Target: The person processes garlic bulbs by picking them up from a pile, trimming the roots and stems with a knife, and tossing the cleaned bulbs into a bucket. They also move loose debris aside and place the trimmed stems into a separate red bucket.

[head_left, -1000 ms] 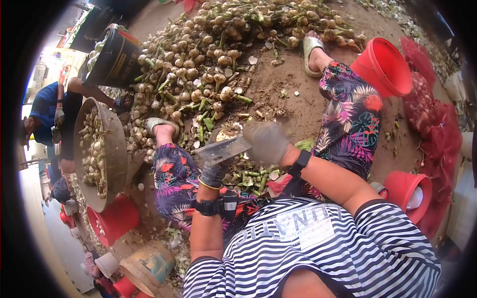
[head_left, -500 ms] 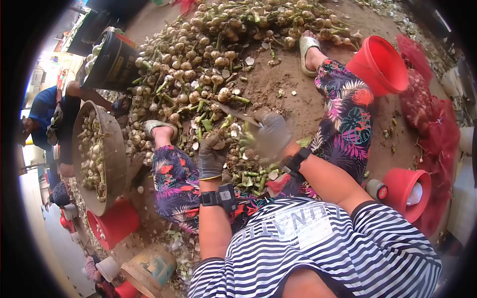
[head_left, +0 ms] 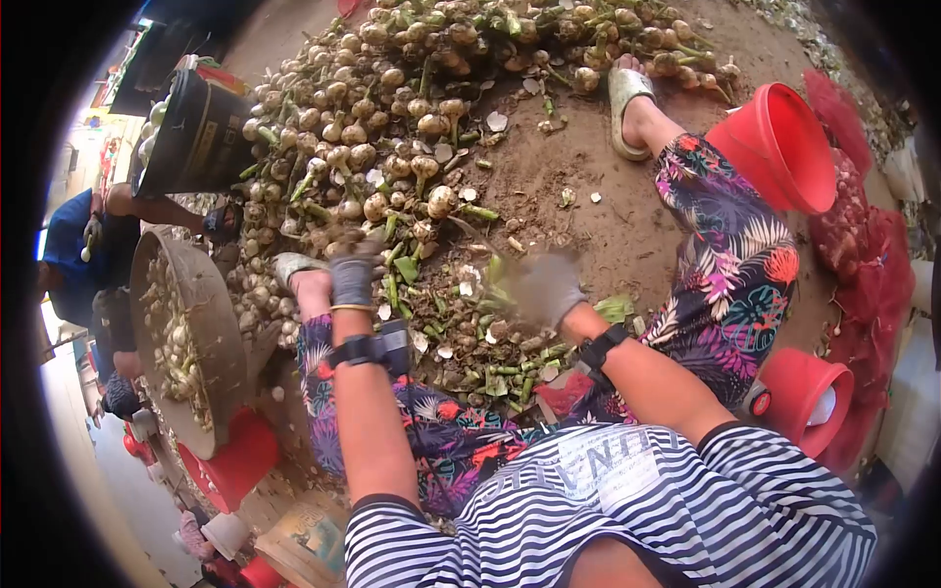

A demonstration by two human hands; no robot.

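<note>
Left: gloved left hand (head_left: 353,277) reaches the garlic pile (head_left: 392,118), grip unclear — right hand (head_left: 545,286), blurred, grip also indiscernible, lies nearer the cut stems (head_left: 495,363).

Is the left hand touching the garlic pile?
Touching. In the head view the gloved left hand reaches into the near edge of the garlic pile, its fingers overlapping bulbs there with no gap showing.

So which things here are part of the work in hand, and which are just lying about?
In use:
left hand, grey-gloved, reaching into the heap of pale garlic bulbs with green stalks
right hand, grey-gloved, blurred
cut green stalk pieces

Lying about:
empty red plastic bucket
red mesh sacks
black bucket
</note>
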